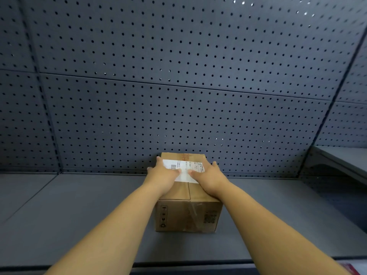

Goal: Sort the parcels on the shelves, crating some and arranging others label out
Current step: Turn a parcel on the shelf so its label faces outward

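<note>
Two straight-fingered hands, left hand (162,174) and right hand (209,176), are pressed on the brown cardboard parcel (188,216); the white paper label (185,176) is probably best turned outward.

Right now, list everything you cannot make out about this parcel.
Head view only:
Print on the label: too small and blurred, with the left hand and right hand covering its ends.
Rear and underside of the box: hidden by the box itself.
Either grip: any fingers past the box edges are hidden.
Red item: cut off at the bottom right corner.

Label (190,165) print unreadable; red item (352,268) cut off bottom-right.
</note>
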Demonstrator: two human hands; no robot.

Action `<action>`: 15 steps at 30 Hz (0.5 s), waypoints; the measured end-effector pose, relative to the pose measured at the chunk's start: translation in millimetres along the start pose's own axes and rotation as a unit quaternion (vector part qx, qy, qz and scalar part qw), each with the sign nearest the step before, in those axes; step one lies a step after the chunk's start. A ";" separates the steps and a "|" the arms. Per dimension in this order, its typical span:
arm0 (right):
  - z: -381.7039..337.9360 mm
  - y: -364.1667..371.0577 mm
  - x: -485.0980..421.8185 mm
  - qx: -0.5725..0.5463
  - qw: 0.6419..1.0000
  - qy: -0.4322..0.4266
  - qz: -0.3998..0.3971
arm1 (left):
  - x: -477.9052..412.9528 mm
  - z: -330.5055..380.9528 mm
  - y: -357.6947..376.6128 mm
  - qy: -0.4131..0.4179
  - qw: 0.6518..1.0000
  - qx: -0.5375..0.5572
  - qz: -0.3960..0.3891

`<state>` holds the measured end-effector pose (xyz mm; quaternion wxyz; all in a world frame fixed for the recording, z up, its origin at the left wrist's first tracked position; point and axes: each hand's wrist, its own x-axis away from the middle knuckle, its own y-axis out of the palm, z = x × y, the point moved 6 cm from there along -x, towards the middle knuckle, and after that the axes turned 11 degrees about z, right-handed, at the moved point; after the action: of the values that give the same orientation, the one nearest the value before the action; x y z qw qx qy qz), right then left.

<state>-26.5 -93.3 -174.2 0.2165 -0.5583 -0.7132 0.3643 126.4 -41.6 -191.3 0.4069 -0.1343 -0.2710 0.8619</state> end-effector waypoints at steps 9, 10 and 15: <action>0.5 -11.1 13.7 -0.078 0.994 0.067 0.040 | 6.4 -9.9 -19.9 -0.015 0.994 0.109 -0.008; 0.0 -11.8 14.0 -0.091 0.992 0.075 0.045 | 7.2 -10.1 -23.9 -0.016 0.994 0.109 -0.002; -17.5 -29.5 16.0 -0.191 0.975 0.070 0.094 | 12.6 6.4 -50.6 0.005 0.985 0.170 0.018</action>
<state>-37.3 -76.5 -142.0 0.1201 -0.6780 -0.6970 0.2002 147.4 -7.7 -157.0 0.4098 -0.0725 -0.1160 0.9019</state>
